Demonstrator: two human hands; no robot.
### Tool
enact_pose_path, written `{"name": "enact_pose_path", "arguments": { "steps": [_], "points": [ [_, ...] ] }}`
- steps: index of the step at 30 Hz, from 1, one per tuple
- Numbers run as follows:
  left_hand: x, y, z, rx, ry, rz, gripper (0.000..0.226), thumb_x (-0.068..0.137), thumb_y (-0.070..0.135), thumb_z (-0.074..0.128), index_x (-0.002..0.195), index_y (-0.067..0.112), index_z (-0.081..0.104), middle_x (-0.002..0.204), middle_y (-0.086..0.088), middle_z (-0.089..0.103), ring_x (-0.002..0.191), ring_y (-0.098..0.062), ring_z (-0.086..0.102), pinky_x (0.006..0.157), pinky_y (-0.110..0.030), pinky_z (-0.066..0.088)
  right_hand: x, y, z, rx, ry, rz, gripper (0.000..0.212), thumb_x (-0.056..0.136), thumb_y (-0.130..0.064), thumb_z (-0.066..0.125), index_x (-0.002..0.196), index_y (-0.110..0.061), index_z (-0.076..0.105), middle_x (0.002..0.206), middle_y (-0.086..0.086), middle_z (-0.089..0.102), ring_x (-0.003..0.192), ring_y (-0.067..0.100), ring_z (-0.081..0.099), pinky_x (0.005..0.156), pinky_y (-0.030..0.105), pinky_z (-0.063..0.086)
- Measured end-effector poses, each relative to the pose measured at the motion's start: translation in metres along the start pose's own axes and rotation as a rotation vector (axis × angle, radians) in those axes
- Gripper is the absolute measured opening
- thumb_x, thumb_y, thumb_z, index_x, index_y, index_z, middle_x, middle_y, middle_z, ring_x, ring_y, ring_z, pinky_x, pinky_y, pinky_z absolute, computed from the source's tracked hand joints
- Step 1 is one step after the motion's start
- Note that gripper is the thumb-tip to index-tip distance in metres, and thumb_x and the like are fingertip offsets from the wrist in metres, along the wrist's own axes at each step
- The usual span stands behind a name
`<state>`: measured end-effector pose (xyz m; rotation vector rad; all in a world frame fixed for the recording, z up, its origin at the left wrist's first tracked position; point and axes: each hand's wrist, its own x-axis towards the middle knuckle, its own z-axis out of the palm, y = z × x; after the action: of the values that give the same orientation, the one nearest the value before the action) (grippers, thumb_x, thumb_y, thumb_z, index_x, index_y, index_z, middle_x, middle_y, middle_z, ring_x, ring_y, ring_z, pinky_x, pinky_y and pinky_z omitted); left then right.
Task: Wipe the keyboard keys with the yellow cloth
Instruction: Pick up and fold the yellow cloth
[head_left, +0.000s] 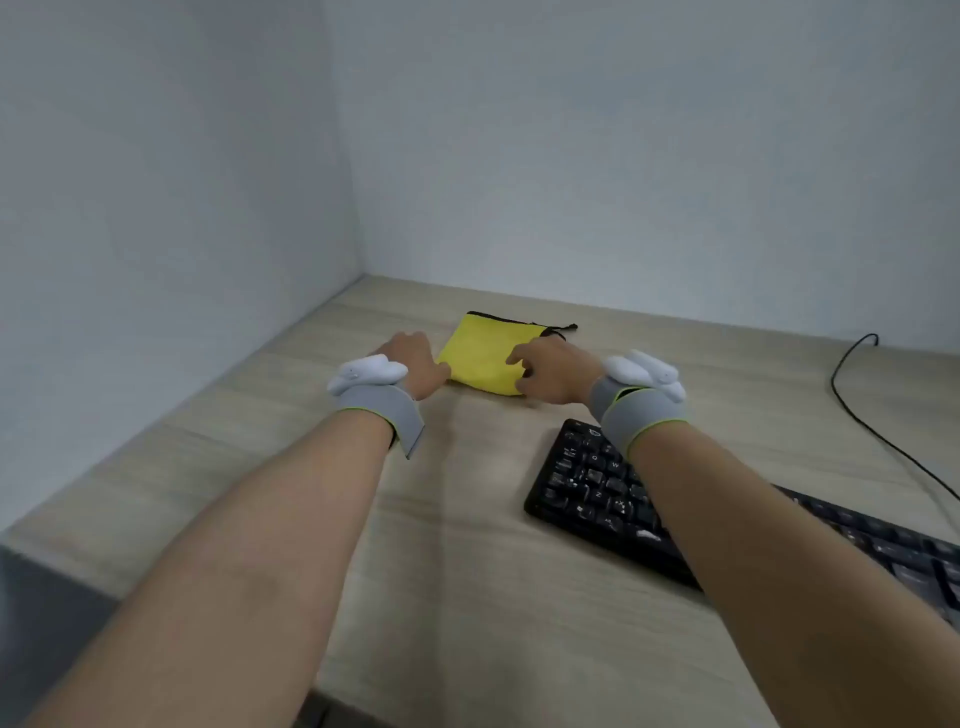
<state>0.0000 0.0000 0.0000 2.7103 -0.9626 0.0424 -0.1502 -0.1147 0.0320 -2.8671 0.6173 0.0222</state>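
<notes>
**Cloth not yet lifted, keyboard not yet wiped**

The yellow cloth (480, 356) lies folded and flat on the wooden desk (457, 545), in the far part of it near the wall corner. It has a dark edge at the back. It lies between the two hands. The left hand (415, 364) is at its left edge, and its fingers look bent down on the desk just beside the cloth; I cannot tell if they pinch it. The right hand (553, 371) is over the right part of the cloth, with the fingers (517, 356) loosely curled and touching the top; a firm hold is not visible.

The black keyboard (597, 488) lies nearer than the fingers, to the right, partly under the right forearm, well apart from the cloth. As I judge it, no wiping is done; taking up the cloth and all the keys are left.

A black cable (852, 400) runs far right of the fingers.
</notes>
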Motion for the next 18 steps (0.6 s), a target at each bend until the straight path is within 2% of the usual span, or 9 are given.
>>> {"name": "enact_pose_path", "arguments": {
  "steps": [7,14,18],
  "points": [
    [0.000,0.004,0.009,0.025,-0.093,-0.041,0.051,0.094,0.043,0.046,0.127,0.004,0.050,0.131,-0.020,0.048,0.112,-0.036,0.052,0.083,-0.036,0.041,0.008,-0.005,0.009,-0.029,-0.067,0.032,0.040,0.090,-0.015,0.044,0.129,-0.012,0.050,0.130,0.014,0.053,0.117,0.034,0.051,0.097,0.045,0.047],
    [0.005,0.017,0.013,0.041,-0.121,-0.071,0.054,0.097,0.044,0.042,0.129,0.000,0.046,0.138,-0.022,0.037,0.122,-0.037,0.042,0.096,-0.040,0.036,0.013,-0.004,0.009,0.034,-0.044,-0.005,0.028,0.085,-0.008,0.046,0.101,-0.002,0.068,0.111,0.019,0.066,0.103,0.037,0.059,0.092,0.047,0.051],
    [0.010,0.022,0.019,0.022,-0.117,-0.085,0.056,0.098,0.046,0.039,0.128,-0.001,0.047,0.139,-0.023,0.034,0.126,-0.037,0.036,0.100,-0.041,0.032,0.013,-0.005,0.006,0.064,-0.087,-0.035,0.024,0.085,-0.014,0.052,0.098,-0.011,0.072,0.107,0.013,0.069,0.105,0.031,0.057,0.095,0.045,0.048]
  ]
}}
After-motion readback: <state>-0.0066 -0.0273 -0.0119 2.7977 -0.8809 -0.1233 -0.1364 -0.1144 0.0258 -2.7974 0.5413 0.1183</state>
